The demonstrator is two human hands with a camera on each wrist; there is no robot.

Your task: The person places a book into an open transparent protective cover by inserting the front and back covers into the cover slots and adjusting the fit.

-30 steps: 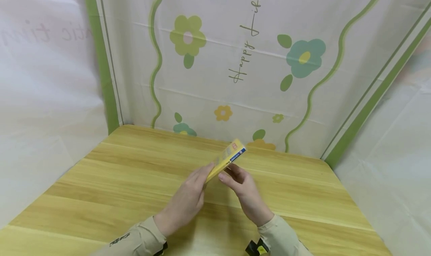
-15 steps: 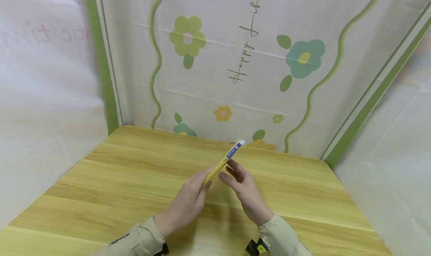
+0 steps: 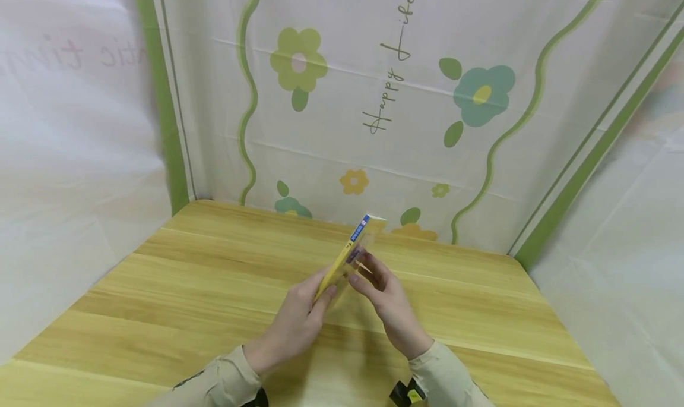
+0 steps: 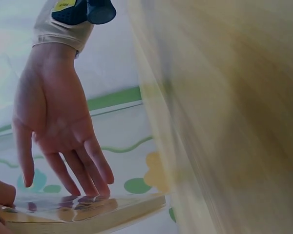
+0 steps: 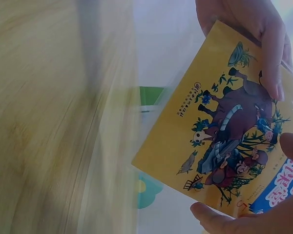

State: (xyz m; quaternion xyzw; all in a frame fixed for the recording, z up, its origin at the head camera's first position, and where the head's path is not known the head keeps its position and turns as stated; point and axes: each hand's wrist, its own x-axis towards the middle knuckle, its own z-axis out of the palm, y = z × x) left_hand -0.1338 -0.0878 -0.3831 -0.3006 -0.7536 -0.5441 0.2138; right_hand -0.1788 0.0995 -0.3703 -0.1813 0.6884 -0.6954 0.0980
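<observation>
A thin book (image 3: 350, 246) with a yellow cover tilts up above the table in the head view. My left hand (image 3: 291, 318) grips its near end, thumb on the cover that faces right. That cover, an illustrated ox and figures with a blue band, shows in the right wrist view as the book's front (image 5: 224, 112). Close to this cover is my right hand (image 3: 392, 306), its fingers extended and loosely bent. In the left wrist view the right fingertips (image 4: 101, 187) meet the book's surface, with no grip around it.
Beneath both hands lies a wood-grain table (image 3: 160, 300). A white curtain (image 3: 331, 133) with printed flowers and lettering stands at its back edge, and white sheets (image 3: 69, 187) hang on both sides.
My left hand has turned the book: first its left-facing side showed, then its narrow edge, and now its illustrated cover on the right. The right hand has stayed almost in place.
</observation>
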